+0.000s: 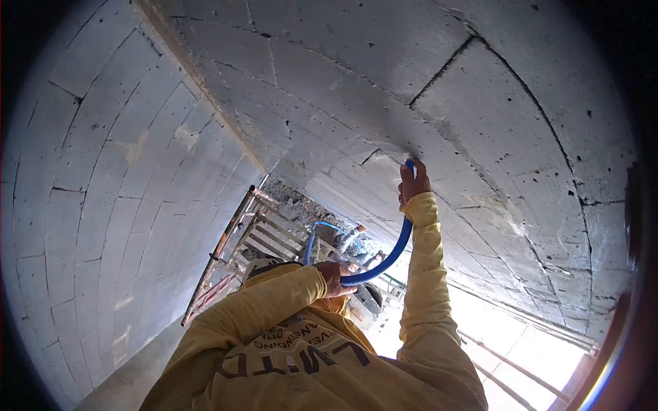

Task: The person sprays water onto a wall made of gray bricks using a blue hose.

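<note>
A blue hose (388, 261) runs in a curve between my two hands. Up against the grey block wall (480, 123), my right hand (415, 181) is closed around the hose's end, fingertips close to the wall face. A darker patch spreads on the blocks just above the hose's end. Lower down and nearer my chest, my left hand (334, 279) is wrapped round the hose. From there more of the hose drops away behind my left forearm. Both arms wear yellow sleeves, and a yellow shirt (301, 366) with dark lettering covers my front.
Another block wall (116, 185) rises on the left, meeting the first at a corner. Below are a wooden pallet-like frame (271, 236), metal scaffold bars (218, 253) and rubble (291, 198). Another person (349, 240) is partly visible down there. Bright light comes from the lower right.
</note>
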Demonstrator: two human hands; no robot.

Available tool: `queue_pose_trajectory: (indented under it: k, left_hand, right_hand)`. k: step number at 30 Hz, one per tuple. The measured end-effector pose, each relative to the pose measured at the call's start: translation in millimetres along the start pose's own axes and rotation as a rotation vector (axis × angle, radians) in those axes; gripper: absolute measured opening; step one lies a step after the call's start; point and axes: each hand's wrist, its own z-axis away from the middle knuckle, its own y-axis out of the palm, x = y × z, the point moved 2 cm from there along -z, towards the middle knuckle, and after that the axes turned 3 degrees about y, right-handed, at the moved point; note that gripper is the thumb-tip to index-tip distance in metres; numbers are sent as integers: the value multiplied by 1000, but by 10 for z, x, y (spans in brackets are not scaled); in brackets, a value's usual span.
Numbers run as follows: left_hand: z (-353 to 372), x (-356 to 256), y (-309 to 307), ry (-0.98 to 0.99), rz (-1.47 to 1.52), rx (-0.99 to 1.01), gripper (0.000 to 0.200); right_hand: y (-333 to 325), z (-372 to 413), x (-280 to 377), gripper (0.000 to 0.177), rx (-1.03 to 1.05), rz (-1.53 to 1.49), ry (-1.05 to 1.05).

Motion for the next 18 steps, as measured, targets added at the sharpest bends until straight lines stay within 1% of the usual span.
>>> queue_pose_trajectory:
  k: [3,6,8,10,12,13,15,16,17,18]
  left_hand:
    - [-19,-47,-1,-69,17,51,39]
    - [-26,-120,-4,15,-34,-57,39]
    - [-89,-62,68,18,10,-79,39]
    - [-119,-115,58,4,41,-75,38]
    - [-124,-233,19,-24,53,-46,36]
    - [-104,-352,-29,-30,5,-61,36]
    - [-180,-320,18,80,81,-76,34]
    - [-203,-338,52,177,98,-202,31]
    - [-259,-311,52,170,19,-194,32]
    - [-270,-379,36,192,24,-252,32]
  right_hand:
    - [-40,44,113,38,10,29,-102]
    - [-91,133,319,38,33,45,-233]
    - [-129,157,427,37,18,107,-324]
    - [-184,258,587,36,10,125,-366]
    - [-242,354,740,36,3,133,-415]
    - [-275,400,814,35,-3,129,-445]
    - [-335,495,1031,35,-10,121,-507]
    - [-365,570,1147,34,-9,120,-532]
    - [-397,624,1261,34,-9,119,-555]
    - [-430,657,1376,33,-16,129,-615]
